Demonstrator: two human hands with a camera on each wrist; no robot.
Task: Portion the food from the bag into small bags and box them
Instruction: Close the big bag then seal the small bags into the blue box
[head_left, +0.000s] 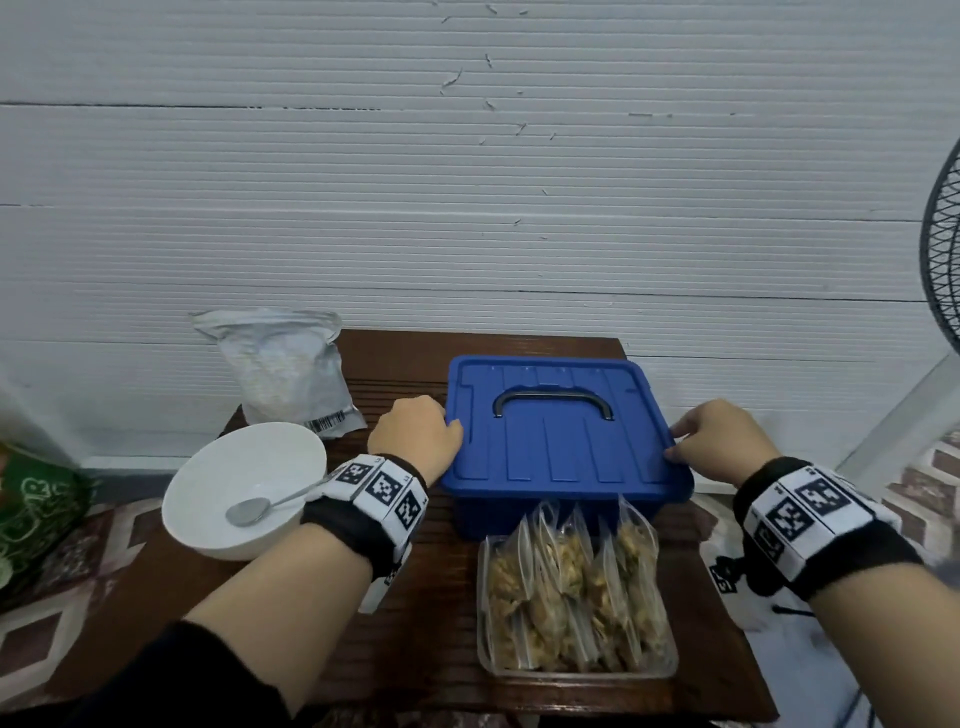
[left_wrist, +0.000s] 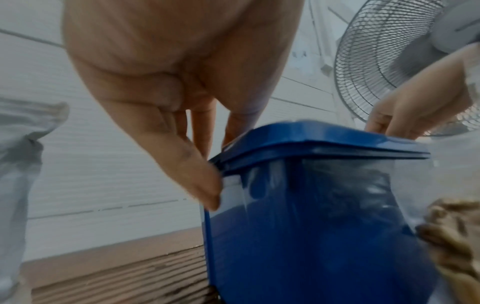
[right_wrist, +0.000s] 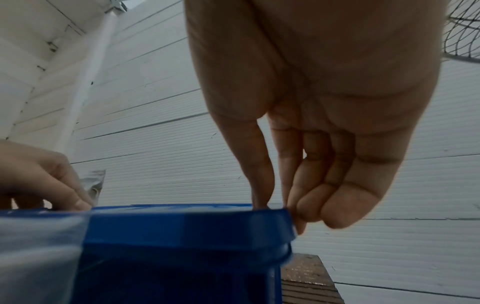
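Note:
A blue box (head_left: 483, 514) with a blue lid (head_left: 566, 447) and a grey handle stands mid-table. My left hand (head_left: 452, 431) grips the lid's left rim, thumb on top, fingers down the side (left_wrist: 202, 185). My right hand (head_left: 675, 441) pinches the right rim the same way, with curled fingers (right_wrist: 324, 205) at the edge. The lid (left_wrist: 324, 146) lies on the box (right_wrist: 182, 277). Several small zip bags of brown food (head_left: 571, 587) stand in a clear tray (head_left: 582, 670) in front of the box. The silver food bag (head_left: 285, 369) stands at the back left.
A white bowl (head_left: 208, 519) holding a metal spoon (head_left: 249, 512) sits left of the box, under my left wrist. The dark wooden table (head_left: 395, 639) backs onto a white wall. A fan (head_left: 943, 260) stands at the right and a green bag (head_left: 31, 509) at the far left.

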